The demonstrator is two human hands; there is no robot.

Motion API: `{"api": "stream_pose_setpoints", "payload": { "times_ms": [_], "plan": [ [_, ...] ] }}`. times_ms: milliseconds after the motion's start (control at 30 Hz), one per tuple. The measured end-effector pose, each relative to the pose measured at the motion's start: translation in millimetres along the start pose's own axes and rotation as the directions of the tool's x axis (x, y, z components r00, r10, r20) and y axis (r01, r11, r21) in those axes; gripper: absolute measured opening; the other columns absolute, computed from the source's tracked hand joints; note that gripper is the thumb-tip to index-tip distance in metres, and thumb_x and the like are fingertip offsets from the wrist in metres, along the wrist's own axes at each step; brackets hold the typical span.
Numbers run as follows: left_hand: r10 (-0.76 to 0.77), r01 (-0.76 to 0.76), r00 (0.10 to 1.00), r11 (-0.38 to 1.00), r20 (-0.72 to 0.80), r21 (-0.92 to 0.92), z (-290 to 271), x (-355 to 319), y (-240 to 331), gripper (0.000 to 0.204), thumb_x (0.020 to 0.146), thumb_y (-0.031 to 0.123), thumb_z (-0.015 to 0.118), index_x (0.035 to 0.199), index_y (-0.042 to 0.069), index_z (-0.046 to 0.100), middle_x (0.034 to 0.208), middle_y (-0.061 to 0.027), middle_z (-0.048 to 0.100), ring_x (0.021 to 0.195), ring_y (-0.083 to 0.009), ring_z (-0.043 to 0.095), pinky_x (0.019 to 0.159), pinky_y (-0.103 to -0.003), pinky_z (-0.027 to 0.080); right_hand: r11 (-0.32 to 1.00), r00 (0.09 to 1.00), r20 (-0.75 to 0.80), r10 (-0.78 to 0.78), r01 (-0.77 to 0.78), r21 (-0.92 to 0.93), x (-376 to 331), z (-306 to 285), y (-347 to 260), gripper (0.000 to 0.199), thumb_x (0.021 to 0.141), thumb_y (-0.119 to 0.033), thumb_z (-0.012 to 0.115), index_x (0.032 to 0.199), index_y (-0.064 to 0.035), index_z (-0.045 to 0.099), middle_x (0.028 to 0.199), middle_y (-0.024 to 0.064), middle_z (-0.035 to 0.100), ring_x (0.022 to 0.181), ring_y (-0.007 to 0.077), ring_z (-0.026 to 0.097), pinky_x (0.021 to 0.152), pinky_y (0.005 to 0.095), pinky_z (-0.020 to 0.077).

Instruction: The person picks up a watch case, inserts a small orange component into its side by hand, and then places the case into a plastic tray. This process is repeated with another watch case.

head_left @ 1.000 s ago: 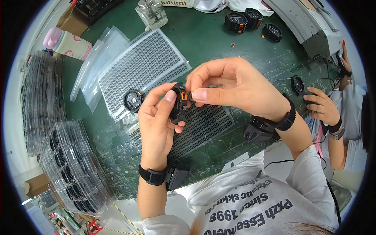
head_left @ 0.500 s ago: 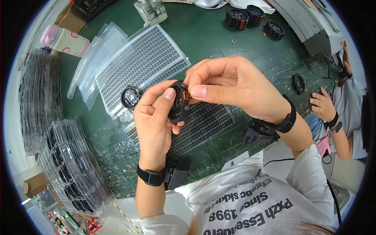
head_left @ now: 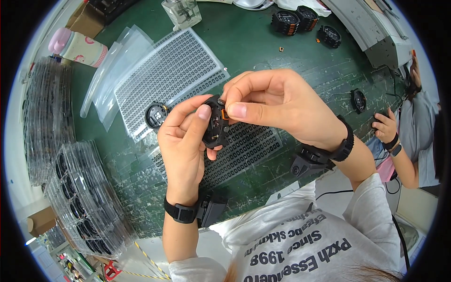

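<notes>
My left hand (head_left: 184,141) holds a small round black part with an orange detail (head_left: 215,123) above the green mat. My right hand (head_left: 275,102) comes over from the right and pinches the top of the same part with thumb and forefinger. Below the hands lies a clear tray of tiny dark pieces (head_left: 244,148). A second round black part (head_left: 156,115) rests on the mat just left of my left hand, on the edge of a larger white grid tray (head_left: 171,77).
Stacks of clear blister trays (head_left: 84,197) stand at the left. A pink cup (head_left: 77,47), plastic bags (head_left: 110,70) and a glass bottle (head_left: 182,11) sit at the back. More black round parts (head_left: 300,21) lie far right. Another person's hand (head_left: 387,127) works at the right edge.
Both hands have shifted slightly with the black part; my right fingers stay pinched on its top. The other person's hand at the right has moved a little.
</notes>
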State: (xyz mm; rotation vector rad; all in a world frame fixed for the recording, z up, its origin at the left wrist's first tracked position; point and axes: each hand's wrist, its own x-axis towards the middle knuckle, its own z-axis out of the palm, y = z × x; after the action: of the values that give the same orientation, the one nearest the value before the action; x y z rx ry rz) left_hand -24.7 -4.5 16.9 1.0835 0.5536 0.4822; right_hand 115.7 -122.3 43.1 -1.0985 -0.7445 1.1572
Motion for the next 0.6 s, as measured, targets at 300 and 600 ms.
{"api": "stream_pose_setpoints", "payload": {
  "times_ms": [300, 600],
  "plan": [
    [0.008, -0.007, 1.0, 1.0, 0.004, -0.005, 0.8, 0.2, 0.0, 0.021, 0.089, 0.01, 0.057, 0.106, -0.003, 0.057, 0.077, -0.0095, 0.067, 0.044, -0.0071, 0.053, 0.034, -0.016, 0.037, 1.0, 1.0, -0.013, -0.001, 0.001, -0.022, -0.3, 0.4, -0.6, 0.012, 0.086, -0.007, 0.061, 0.091, 0.0028, 0.06, 0.101, 0.0061, 0.055, 0.091, 0.0107, 0.055, 0.082, 0.0236, 0.046],
    [0.02, -0.02, 1.0, 1.0, 0.02, -0.003, -0.2, 0.1, -0.2, 0.021, 0.089, 0.01, 0.057, 0.106, -0.003, 0.057, 0.077, -0.0098, 0.066, 0.045, -0.0075, 0.054, 0.034, -0.016, 0.037, 1.0, 1.0, -0.014, 0.005, -0.006, -0.021, -0.6, 0.6, -1.0, 0.012, 0.086, -0.008, 0.061, 0.091, 0.0025, 0.06, 0.101, 0.0053, 0.055, 0.09, 0.0101, 0.055, 0.081, 0.0232, 0.0459]
  ]
}}
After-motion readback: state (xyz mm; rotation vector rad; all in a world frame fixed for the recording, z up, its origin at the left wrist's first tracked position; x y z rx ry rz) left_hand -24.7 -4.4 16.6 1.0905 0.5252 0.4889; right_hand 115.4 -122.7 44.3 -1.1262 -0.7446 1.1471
